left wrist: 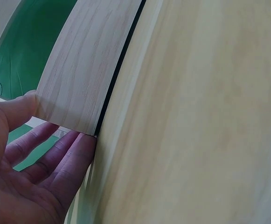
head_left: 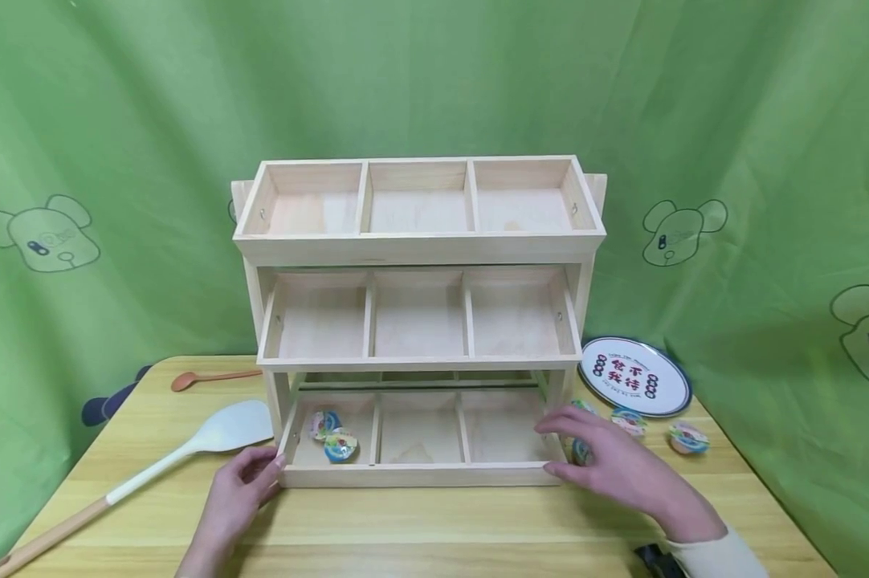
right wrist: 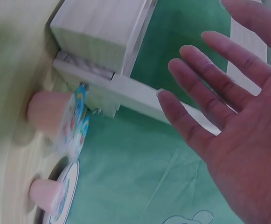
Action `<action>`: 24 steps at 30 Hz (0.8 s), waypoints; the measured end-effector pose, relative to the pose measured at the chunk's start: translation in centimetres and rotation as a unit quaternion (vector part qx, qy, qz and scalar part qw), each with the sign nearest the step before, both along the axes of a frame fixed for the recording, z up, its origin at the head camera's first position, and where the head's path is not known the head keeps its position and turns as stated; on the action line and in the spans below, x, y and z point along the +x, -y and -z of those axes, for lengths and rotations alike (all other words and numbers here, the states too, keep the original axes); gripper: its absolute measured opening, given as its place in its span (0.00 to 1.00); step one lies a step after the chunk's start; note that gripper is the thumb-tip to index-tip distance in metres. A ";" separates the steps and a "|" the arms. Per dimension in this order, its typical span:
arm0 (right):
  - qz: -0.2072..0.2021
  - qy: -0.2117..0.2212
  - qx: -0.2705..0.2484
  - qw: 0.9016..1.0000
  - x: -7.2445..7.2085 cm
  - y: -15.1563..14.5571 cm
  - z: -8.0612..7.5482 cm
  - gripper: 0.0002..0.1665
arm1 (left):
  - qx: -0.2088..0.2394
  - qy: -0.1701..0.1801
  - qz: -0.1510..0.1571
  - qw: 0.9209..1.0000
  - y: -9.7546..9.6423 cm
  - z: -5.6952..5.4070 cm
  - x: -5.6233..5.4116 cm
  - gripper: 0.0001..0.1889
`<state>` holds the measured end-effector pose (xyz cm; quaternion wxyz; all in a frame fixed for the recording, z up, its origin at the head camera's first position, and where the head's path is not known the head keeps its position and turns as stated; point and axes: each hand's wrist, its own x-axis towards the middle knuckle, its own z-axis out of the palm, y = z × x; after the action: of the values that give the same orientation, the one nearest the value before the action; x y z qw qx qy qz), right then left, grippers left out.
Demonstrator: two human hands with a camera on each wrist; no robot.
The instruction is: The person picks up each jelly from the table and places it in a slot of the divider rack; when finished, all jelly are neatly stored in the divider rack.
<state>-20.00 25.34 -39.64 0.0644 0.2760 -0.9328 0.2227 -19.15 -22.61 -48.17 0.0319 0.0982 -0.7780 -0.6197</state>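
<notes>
Gripping the left front corner of the bottom tray (head_left: 420,477), the left hand (head_left: 235,490) sets its thumb on the upper edge and its fingers around the end, below the thumb. The right hand (head_left: 611,457) is open at the tray's right end, fingers extended and spread apart; whether it touches the wood I cannot tell. Two jelly cups (head_left: 341,446) lie side by side in the tray's left compartment. Above it, the rack (head_left: 420,250) carries two more trays, each split into three. More cups (head_left: 688,438) stand on the table to the right, some partly hidden by the right hand, with a printed plate (head_left: 635,376) just behind. Left of the rack, a spatula (head_left: 234,425) lies slantwise, its white head near the frame; a small spoon (head_left: 214,376) lies behind it. A green curtain (head_left: 420,80) surrounds the table (head_left: 434,530).
</notes>
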 end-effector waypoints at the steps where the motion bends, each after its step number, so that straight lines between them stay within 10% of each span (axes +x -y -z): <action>1: 0.000 0.001 -0.001 1.000 0.0 -0.1 0.0 0.26 | 0.000 0.001 0.000 1.000 0.0 0.0 0.0 0.19; 24: 0.050 0.009 -0.006 0.999 -0.2 -3.8 2.3 0.24 | 0.001 0.004 -0.002 1.000 0.0 0.1 0.0 0.19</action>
<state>-20.17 29.19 -41.92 0.0685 0.2262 -0.9447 0.2273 -19.11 -22.65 -48.23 0.0301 0.1026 -0.7773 -0.6200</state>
